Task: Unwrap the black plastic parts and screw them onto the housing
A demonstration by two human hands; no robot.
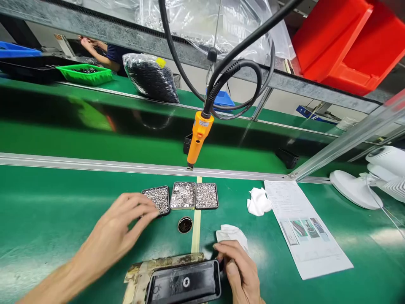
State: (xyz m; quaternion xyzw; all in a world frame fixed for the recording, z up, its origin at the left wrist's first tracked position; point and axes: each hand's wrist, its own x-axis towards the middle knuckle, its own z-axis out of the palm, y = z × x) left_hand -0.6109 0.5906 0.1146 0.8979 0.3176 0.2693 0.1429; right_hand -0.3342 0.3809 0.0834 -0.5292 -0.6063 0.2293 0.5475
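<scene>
My left hand (122, 223) is over the left small tray (168, 202) of tiny metal parts, thumb and index fingertips close together at its near edge. Whatever is between them is too small to make out. A shallow black rectangular case (199, 280) lies on a worn, taped pad (136, 276) in front of me, with a metal washer (186, 282) inside it. My right hand (238, 268) is curled beside the case's right end. Its fingertips are closed around something dark that I cannot make out.
Two more trays, of washers (182, 195) and small metal parts (206, 195), stand alongside, behind a round dark cup (185, 225). An orange electric screwdriver (199, 137) hangs above. White cloths (258, 202), a printed sheet (306, 228) and a white fan (357, 190) are right. Another person's hand (88, 44) shows beyond.
</scene>
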